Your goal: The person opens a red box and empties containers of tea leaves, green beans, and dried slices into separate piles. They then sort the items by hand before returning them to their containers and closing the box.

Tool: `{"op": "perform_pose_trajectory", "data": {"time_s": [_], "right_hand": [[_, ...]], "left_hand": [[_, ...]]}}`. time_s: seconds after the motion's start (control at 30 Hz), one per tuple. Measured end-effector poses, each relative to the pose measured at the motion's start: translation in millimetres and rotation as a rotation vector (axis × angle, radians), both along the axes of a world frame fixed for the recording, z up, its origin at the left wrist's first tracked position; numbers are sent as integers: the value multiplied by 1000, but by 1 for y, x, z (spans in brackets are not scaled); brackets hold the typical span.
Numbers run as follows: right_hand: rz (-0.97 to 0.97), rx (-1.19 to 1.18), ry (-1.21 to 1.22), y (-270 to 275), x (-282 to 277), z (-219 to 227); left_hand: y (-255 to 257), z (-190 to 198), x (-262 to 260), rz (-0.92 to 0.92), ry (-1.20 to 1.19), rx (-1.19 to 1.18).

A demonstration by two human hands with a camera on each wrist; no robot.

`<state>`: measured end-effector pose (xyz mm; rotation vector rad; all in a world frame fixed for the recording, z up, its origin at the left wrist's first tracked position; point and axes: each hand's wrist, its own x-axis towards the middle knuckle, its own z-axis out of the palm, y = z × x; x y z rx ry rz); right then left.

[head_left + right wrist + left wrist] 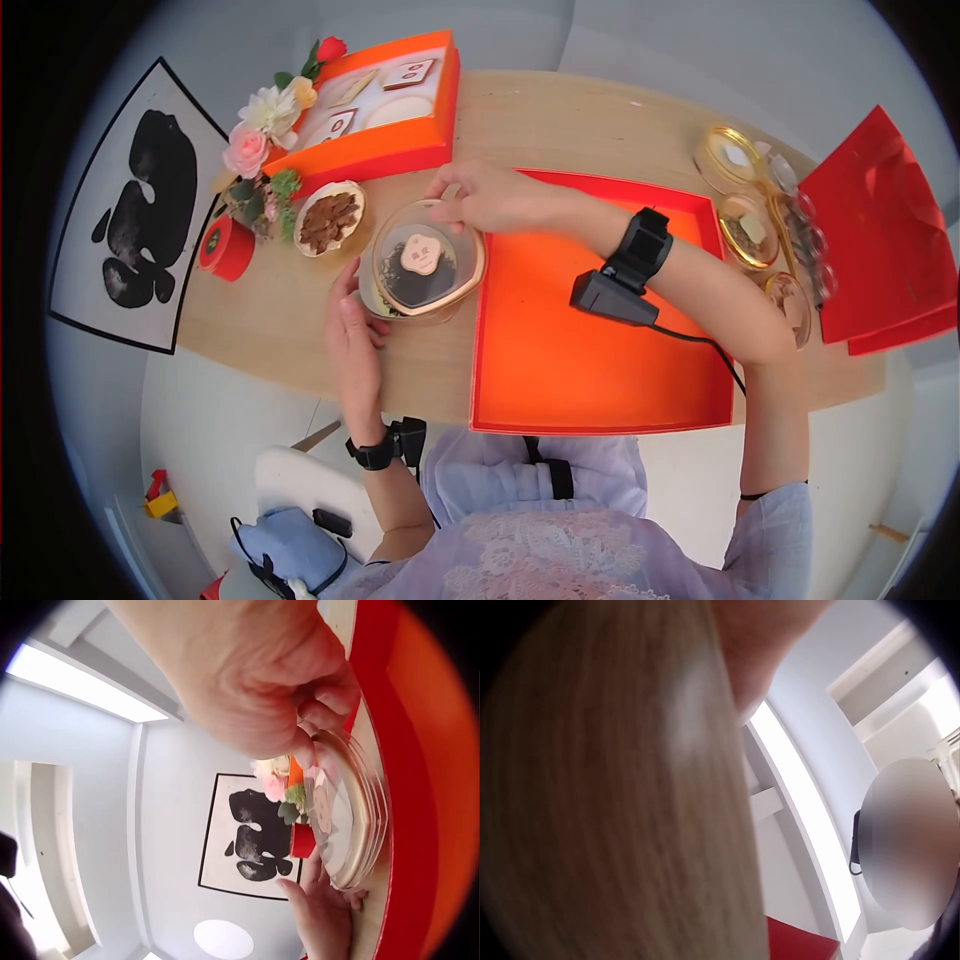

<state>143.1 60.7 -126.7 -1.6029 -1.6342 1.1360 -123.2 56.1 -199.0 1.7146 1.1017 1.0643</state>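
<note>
A clear plastic container (pixel 385 299) with a gold-rimmed lid (pixel 462 287) stands on the wooden table; the lid bears a pale pink label (pixel 420 255). Its contents, partly hidden under the lid, look dark. My right hand (pixel 487 197) pinches the lid's far edge between thumb and fingers, also plain in the right wrist view. Against the container's near left side rests my left hand (pixel 354 335), fingers at the wall and thumb apart from it. In the right wrist view that left hand (pixel 324 913) shows behind the container. Table edge covers most of the left wrist view.
Right of the container lies a shallow orange box tray (pixel 600 375) with a red rim. A bowl of brown pieces (pixel 330 218), a red tin (pixel 227 248), flowers (pixel 262 125) and an orange gift box (pixel 365 160) stand left and behind. Gold-rimmed containers (pixel 745 230) and a red bag (pixel 885 230) are far right.
</note>
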Motion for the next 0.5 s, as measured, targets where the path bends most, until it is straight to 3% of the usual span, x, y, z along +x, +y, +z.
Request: {"op": "perform_pose_trajectory", "data": {"time_s": [0.2, 0.3, 0.43, 0.5], "right_hand": [[-49, 134, -223, 2, -21, -3], [-48, 144, -302, 8, -21, -11], [-69, 105, -116, 17, -16, -20], [-95, -48, -95, 14, -21, -12]], "left_hand": [[0, 0, 3, -63, 58, -1], [3, -1, 0, -71, -24, -53], [4, -3, 0, -116, 38, 58], [1, 2, 4, -118, 8, 61]]}}
